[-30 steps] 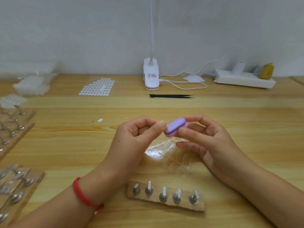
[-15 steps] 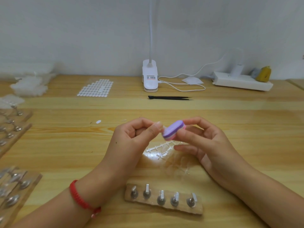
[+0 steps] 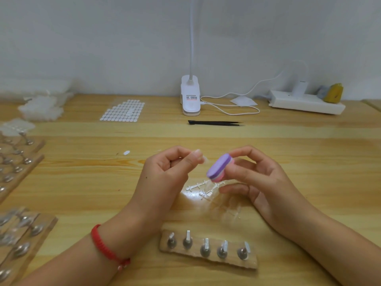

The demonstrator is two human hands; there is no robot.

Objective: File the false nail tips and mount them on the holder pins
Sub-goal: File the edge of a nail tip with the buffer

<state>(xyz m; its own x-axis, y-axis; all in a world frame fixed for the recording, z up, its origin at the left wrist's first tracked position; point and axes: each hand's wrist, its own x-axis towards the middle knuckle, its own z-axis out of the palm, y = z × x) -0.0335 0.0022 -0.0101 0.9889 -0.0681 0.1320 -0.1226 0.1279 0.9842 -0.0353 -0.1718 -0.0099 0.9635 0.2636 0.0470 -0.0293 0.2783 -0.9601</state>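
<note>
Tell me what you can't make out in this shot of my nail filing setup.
Head view, the only one:
- nail tip, pinched by the left hand: clear and blurred, so its edge cannot be judged.
- sprue frames: partly hidden under the right hand and the buffer block it holds.
- lamp: head cut off by the top edge.
- label on the lamp: too small to read.
- side holders: cut off by the left edge, blurred.

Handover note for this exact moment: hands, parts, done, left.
Left hand: grip pinches a clear false nail tip, blurred.
Right hand: holds the oval purple-and-pink file block, just clear of the tip.
Wooden holder strip with five metal pins lies nearest the person; no tip visible on it.
Clear plastic sprues lie between the hands.
Done: wooden holders at the left edge appear filled.
Left: finish filing this tip, mount it, fill the pins.
</note>
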